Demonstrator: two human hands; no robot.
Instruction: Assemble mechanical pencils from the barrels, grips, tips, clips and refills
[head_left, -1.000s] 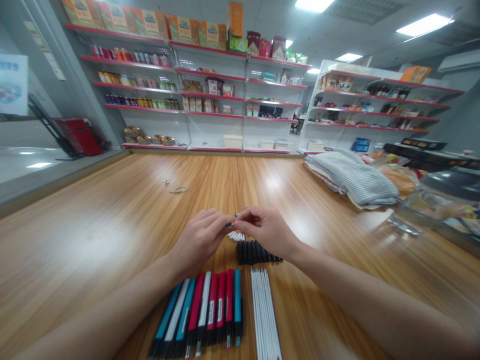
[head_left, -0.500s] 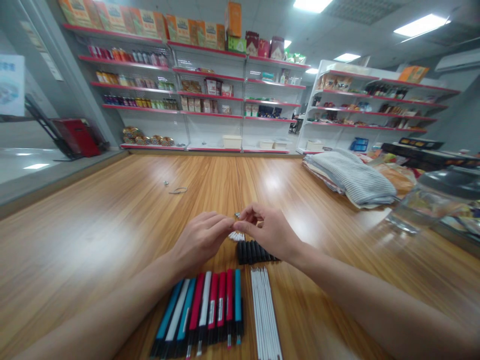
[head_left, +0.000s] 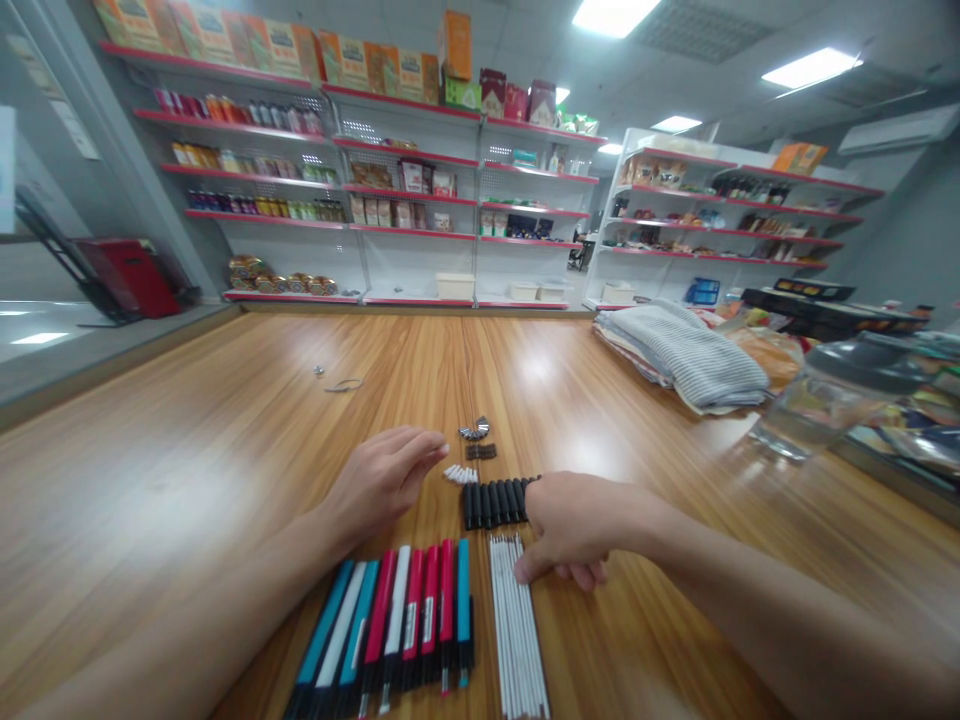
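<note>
My left hand (head_left: 382, 480) rests on the wooden table (head_left: 225, 430), its fingers drawn together and pointing right at a small heap of white tips (head_left: 459, 473). Anything between those fingers is hidden. My right hand (head_left: 577, 525) is curled, knuckles up, just right of a row of black pen grips (head_left: 491, 503). Its thumb and fingertips press on the top right of a bundle of white refills (head_left: 516, 630). Teal, red and white pen barrels (head_left: 397, 630) lie in a row near me. Small metal springs (head_left: 474, 432) and a dark part (head_left: 481, 452) lie beyond the tips.
A folded striped cloth (head_left: 690, 360) and a clear lidded jar (head_left: 832, 400) stand at the right. A wire ring (head_left: 343, 385) and a tiny metal piece (head_left: 319, 370) lie at the far left. Stocked shop shelves (head_left: 420, 200) line the back wall.
My hands were pinched together over the small parts and have come apart. The right hand dropped toward me onto the white refills, the left hand stayed near the tips. The camera tilted slightly.
</note>
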